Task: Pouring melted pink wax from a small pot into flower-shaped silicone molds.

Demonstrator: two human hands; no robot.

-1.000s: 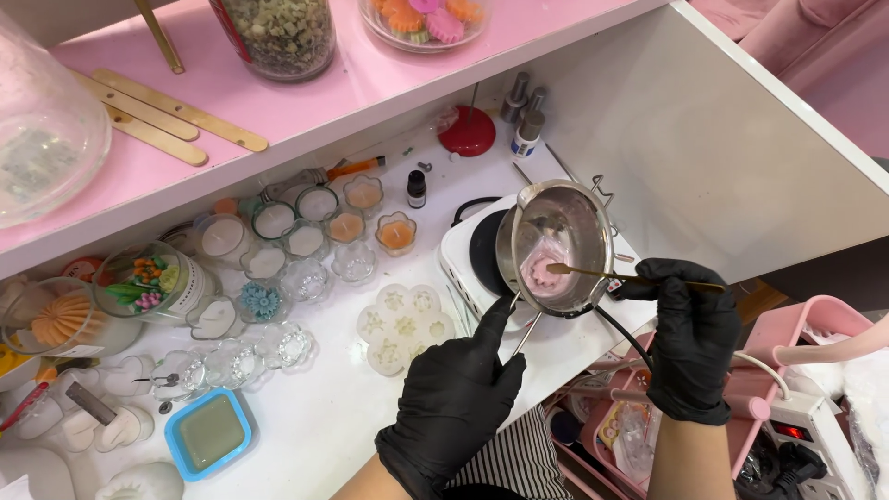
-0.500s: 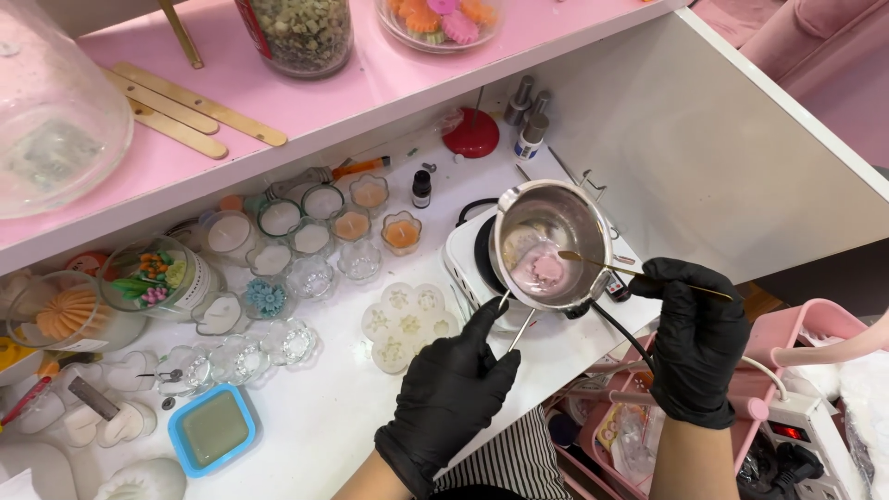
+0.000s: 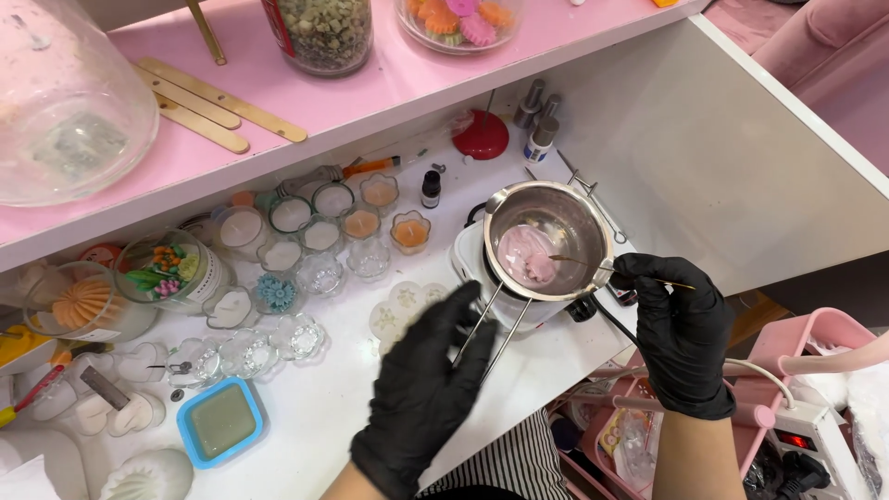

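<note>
A steel melting pot (image 3: 567, 211) sits flat on a white electric hotplate (image 3: 466, 260), with pink wax (image 3: 521, 256) partly melted in it. My right hand (image 3: 681, 333), in a black glove, pinches a thin gold spoon (image 3: 582, 262) whose tip rests in the wax. My left hand (image 3: 421, 389), also gloved and blurred, hovers with fingers spread just left of the pot's wire handle (image 3: 497, 324), holding nothing. A white flower mould (image 3: 398, 310) lies by its fingertips.
Several glass candle cups (image 3: 319, 231) crowd the white counter to the left, with a blue tray (image 3: 220, 421) in front. A pink shelf (image 3: 389, 88) above carries wooden sticks (image 3: 218, 102) and jars. Small bottles (image 3: 539, 130) stand behind the hotplate. A pink cart (image 3: 806, 366) stands at right.
The tilted pot has been lowered flat onto the hotplate. My left hand has let go of the wire handle and pulled back left. The right hand keeps the spoon in the wax.
</note>
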